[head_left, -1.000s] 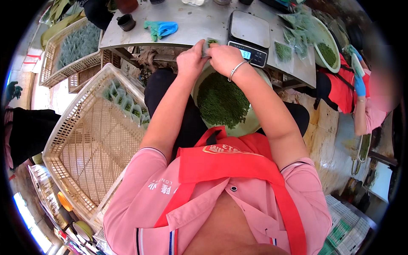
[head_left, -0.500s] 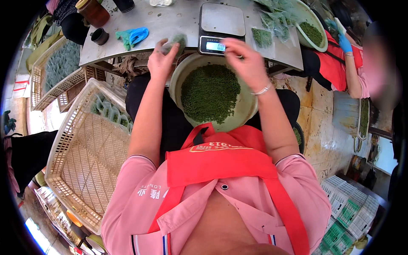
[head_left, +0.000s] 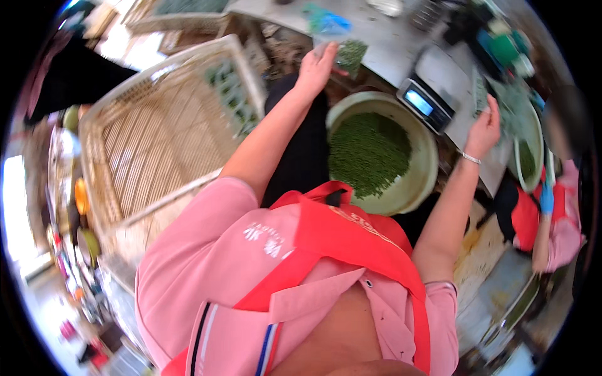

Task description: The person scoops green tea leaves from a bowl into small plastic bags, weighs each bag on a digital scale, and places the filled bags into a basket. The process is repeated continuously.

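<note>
My left hand (head_left: 316, 67) pinches a clear plastic bag of small green berries (head_left: 352, 55) at the table's near edge. Right of the digital scale (head_left: 438, 74), my right hand (head_left: 484, 130) has its fingers closed on another small clear bag with green contents (head_left: 480, 93), partly blurred. The scale's display is lit and its plate carries no bag. Between my knees stands a pale green basin (head_left: 427, 172), with a heap of loose green berries (head_left: 370, 150) in it.
A large beige plastic crate (head_left: 94, 147) sits at my left, with several filled bags (head_left: 232, 100) along its right side. A blue-green glove (head_left: 329, 22) lies on the metal table (head_left: 385, 53). At right, a co-worker's blue-gloved hand (head_left: 547, 199) is near another basin (head_left: 520, 169).
The view has turned, so the table and basin sit further right. My right hand has moved from in front of the scale to a bag beside it. My left hand still holds its bag.
</note>
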`<state>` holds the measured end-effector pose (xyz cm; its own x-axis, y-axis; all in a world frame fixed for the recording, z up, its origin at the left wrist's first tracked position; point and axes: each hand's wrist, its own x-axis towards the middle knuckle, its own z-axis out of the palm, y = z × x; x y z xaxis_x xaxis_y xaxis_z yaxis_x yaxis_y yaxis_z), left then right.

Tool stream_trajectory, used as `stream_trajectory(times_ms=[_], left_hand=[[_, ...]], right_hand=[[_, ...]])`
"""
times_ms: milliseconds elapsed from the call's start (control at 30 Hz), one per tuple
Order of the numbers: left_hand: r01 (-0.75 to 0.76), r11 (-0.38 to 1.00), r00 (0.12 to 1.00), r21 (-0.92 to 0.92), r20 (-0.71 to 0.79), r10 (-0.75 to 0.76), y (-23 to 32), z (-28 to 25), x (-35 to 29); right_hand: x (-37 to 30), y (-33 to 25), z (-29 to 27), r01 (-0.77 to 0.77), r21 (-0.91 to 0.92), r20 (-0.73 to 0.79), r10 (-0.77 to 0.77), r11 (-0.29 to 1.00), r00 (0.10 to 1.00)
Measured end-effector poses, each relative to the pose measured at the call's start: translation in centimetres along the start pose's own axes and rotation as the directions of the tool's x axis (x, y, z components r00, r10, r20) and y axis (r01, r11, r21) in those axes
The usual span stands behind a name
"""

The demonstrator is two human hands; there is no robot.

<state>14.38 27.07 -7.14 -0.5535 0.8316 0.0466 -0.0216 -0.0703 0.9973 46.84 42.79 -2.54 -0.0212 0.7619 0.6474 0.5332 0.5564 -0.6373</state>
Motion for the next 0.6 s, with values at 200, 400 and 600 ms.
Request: stream_trajectory(times_ms=[200,400,600], left_hand=[[0.06,0.874,0.87,0.483,-0.455,0.192,0.6,-16.3,-1.8],[0.596,0.589,0.662,0.545,-0.749,0.024,-3.9,-31.7,-6.0],[0.764,0.38,0.605,0.522,-0.785,-0.137,-11.6,-33.1,-2.3]], right_hand=[[-2.9,0.0,4.8,0.221,-0.147,0.242,-0.182,0.964,0.953],[-10.2,-2.6,0.4,-0.1,0.04,0.282,0.085,0.994,0.956],[-18.9,-1.6,1.5,-0.358,-0.048,0.714,0.282,0.932,0.64]])
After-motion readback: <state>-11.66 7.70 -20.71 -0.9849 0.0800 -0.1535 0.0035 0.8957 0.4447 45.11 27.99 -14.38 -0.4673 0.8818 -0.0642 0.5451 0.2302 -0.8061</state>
